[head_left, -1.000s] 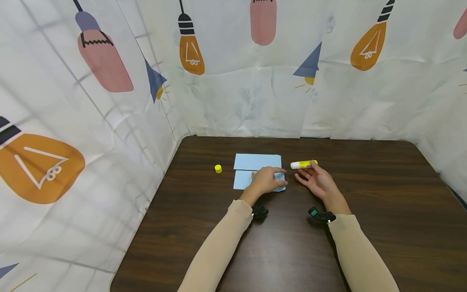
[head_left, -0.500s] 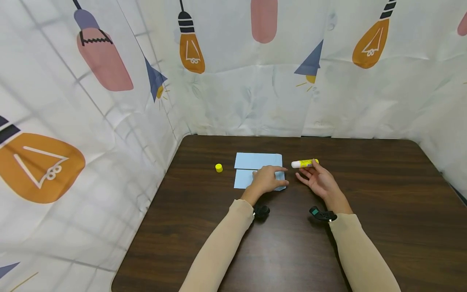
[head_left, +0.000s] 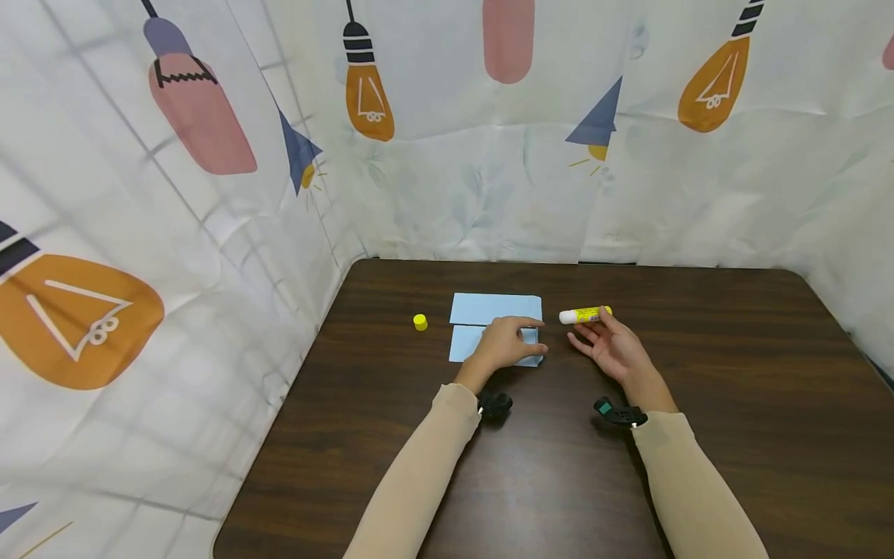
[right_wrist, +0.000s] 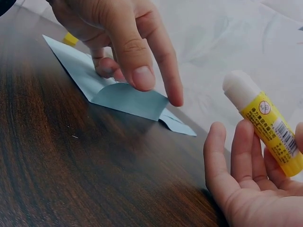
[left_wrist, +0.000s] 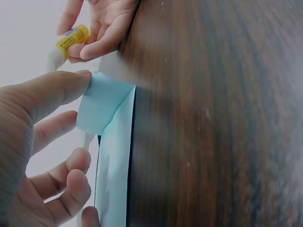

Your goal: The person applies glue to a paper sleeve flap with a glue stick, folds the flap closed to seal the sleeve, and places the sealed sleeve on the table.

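A light blue paper (head_left: 494, 308) lies on the table, a slit running lengthwise across it. My left hand (head_left: 497, 343) reaches over its right part and pinches the short end flap (left_wrist: 104, 101), which stands raised from the sheet, between thumb and index finger. The other left fingers curl loosely over the paper. To the right, my right hand (head_left: 618, 353) holds a yellow glue stick (right_wrist: 272, 125) up between thumb and fingers, its white end uncapped and pointing left. Its palm faces up, and the lower fingers spread apart.
The yellow glue cap (head_left: 420, 322) stands on the dark wooden table (head_left: 698, 435), left of the paper. A printed curtain (head_left: 447, 202) hangs behind the table and along its left side. Each wrist wears a black strap with a camera.
My left hand has shifted slightly left, and the right end of the paper has come up and inward with it. The right hand keeps the glue stick in nearly the same place.
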{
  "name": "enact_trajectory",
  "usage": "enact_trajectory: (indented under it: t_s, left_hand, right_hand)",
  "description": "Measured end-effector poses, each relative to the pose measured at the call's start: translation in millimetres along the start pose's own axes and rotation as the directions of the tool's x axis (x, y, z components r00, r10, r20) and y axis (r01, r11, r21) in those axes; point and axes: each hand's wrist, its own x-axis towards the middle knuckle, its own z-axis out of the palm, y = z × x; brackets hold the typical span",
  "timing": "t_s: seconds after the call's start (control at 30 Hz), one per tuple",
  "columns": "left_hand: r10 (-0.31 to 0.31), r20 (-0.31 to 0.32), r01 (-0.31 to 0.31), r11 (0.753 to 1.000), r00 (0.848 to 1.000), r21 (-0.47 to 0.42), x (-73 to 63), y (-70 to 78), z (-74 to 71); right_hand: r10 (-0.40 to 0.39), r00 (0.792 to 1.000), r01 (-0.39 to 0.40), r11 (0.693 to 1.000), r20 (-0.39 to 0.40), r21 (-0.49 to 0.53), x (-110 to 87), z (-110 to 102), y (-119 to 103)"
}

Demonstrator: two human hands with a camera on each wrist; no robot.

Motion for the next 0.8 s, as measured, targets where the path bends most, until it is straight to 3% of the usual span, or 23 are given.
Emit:
enact_trajectory:
  t_s: [0.53,0.8]
  left_hand:
    - [0.007,-0.006,-0.008,0.997,1.000,-0.076,-2.5,-13.3,-2.6]
    - [0.001,0.005,0.000,0.995,1.000,-0.104,-2.4,-12.4,-5.7]
  right_hand:
    - [0.000,1.000,0.000,1.000,-0.005,-0.001,0.6,-2,4]
    - [-0.022,0.996,0.021,1.000,0.092,0.012,-0.4,-5,2]
